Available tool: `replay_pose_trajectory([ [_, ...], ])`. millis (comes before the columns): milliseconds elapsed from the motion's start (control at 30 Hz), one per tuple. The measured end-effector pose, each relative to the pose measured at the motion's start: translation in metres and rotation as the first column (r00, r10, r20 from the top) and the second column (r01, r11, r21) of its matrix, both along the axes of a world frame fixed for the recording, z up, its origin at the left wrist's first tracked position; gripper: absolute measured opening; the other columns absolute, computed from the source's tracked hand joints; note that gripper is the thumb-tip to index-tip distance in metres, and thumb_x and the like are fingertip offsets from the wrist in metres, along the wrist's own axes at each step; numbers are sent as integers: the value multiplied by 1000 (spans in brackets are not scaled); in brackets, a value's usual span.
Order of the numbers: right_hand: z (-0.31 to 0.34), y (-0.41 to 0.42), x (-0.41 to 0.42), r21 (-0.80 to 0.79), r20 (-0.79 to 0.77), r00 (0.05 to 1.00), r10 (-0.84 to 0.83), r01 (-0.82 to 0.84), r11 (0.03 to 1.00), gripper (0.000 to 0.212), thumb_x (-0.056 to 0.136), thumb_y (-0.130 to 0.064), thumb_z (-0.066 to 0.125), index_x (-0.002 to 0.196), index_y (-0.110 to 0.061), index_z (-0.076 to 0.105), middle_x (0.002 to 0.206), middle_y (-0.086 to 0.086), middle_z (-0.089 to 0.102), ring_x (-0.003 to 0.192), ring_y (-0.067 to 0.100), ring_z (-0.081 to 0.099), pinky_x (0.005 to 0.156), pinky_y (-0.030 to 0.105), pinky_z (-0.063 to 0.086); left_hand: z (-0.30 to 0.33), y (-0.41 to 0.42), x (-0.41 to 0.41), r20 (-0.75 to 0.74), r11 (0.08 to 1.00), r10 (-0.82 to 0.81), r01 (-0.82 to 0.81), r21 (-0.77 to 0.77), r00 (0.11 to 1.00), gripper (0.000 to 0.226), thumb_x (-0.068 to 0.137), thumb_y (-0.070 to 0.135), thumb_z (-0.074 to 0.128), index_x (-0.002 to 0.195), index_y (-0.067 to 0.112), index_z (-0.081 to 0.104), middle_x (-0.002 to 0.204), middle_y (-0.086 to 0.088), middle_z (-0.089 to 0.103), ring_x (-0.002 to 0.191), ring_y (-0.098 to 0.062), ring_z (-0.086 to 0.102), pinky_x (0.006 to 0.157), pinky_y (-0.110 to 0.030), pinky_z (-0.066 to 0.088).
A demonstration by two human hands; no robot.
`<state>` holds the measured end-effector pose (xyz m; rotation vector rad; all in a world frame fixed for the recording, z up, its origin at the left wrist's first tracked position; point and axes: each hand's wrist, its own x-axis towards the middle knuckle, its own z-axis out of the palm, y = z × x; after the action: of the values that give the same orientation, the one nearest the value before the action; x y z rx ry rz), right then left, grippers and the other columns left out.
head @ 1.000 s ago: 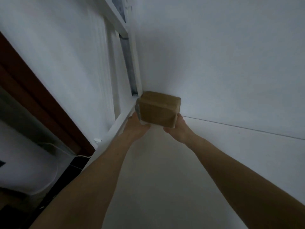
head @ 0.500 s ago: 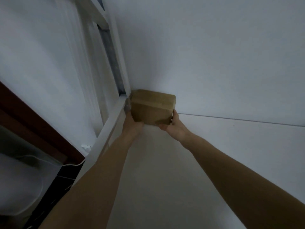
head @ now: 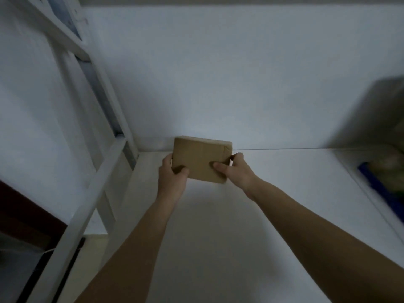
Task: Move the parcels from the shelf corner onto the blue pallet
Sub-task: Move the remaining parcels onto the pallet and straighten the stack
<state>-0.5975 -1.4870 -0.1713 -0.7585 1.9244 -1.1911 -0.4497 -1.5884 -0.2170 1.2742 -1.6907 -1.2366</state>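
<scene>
while both hands grip it, parcel [head: 200, 162] between left hand [head: 172, 178], right hand [head: 237, 170]

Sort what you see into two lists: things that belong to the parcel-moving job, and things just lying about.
Belongs to the job:
- parcel, brown, gripped at both sides
- left hand
- right hand
- shelf, white
- blue edge at right, blurred, possibly the pallet

Just there:
- white frame at left
- wall
- dark panel at lower left
</scene>
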Motion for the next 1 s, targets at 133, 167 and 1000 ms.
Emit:
replay_pose_trajectory([
  [133, 12, 64, -19, -25, 18, 998, -66, 66, 997, 40, 90, -31, 63, 108, -11, 33, 103, -2, 48, 84, 3, 48, 60, 17, 38, 11, 56, -17, -13, 999, -35, 36, 14, 999, 50, 84, 19, 58, 131, 27, 46, 103, 11, 58, 84, 0, 55, 67, -21, 40],
  [167, 15, 82, -22, -28, 20, 996, -88, 88, 996, 39, 91, -31, 62, 108, -11, 34, 101, -3, 48, 84, 4, 48, 62, 19, 39, 15, 72, -21, -16, 999, -37, 37, 21, 999, 48, 85, 22, 58, 131, 27, 47, 106, 10, 58, 85, -3, 55, 69, -23, 40],
  [1000, 117, 551, -74, -75, -73, 864, -499, 494, 866, 45, 93, -34, 58, 133, -26, 40, 128, 9, 49, 108, 31, 55, 78, 43, 54, 125, 471, -128, -54, 752, -657, 651, -100, 752, 49, 82, 50, 66, 124, 29, 53, 108, 15, 61, 94, 0, 57, 73, -18, 44],
])
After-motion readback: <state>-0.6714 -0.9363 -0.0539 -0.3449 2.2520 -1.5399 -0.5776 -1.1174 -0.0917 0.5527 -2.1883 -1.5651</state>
